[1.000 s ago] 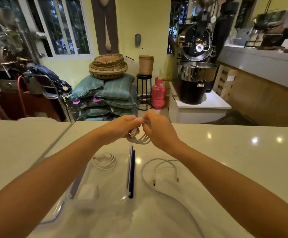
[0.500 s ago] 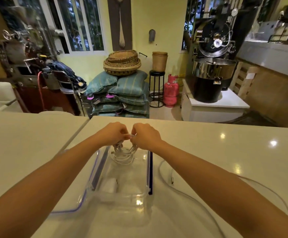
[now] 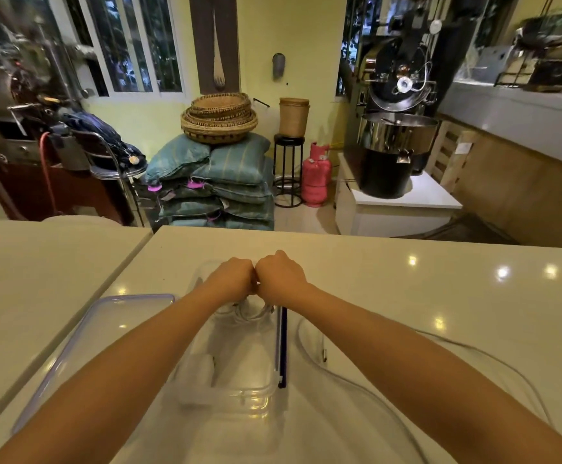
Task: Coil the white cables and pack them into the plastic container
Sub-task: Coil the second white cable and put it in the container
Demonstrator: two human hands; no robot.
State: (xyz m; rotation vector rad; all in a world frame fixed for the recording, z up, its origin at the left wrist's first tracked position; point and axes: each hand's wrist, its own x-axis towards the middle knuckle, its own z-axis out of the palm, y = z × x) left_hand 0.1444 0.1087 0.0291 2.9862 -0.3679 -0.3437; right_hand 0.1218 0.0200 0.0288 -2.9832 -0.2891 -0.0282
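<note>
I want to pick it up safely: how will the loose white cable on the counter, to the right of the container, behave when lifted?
The loose white cable will probably be floppy: it lies in slack curves on the counter. It looks thin, so likely light. Its free end with the plug may dangle and swing, perhaps against the plastic container.

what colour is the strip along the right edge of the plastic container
Dark blue, nearly navy: the clip strip on the clear plastic container, seen in the head view.
</note>
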